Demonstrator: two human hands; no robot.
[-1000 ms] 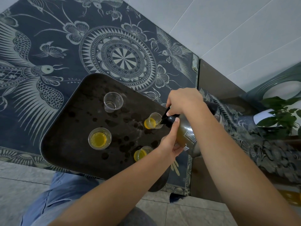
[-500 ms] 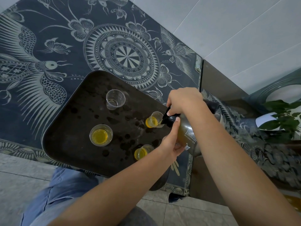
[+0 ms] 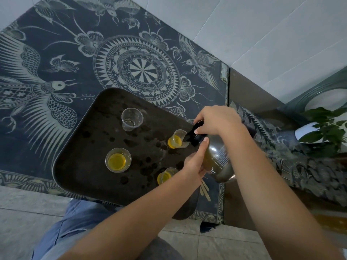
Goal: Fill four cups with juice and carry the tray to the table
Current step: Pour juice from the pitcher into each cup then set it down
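Cups: four, all clear. Three hold yellow juice: one (image 3: 177, 139) at the bottle spout under the right hand (image 3: 216, 119), one (image 3: 166, 175) just beside the left hand (image 3: 195, 164), one (image 3: 118, 160) further left. One empty cup (image 3: 132, 119). One bottle (image 3: 216, 156). One tray (image 3: 78, 147).

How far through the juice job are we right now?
Two cups, the front-left cup and the near cup, already hold juice. The right hand and left hand tilt the bottle into the third cup. The far cup looks nearly empty, and the tray is not yet carried.
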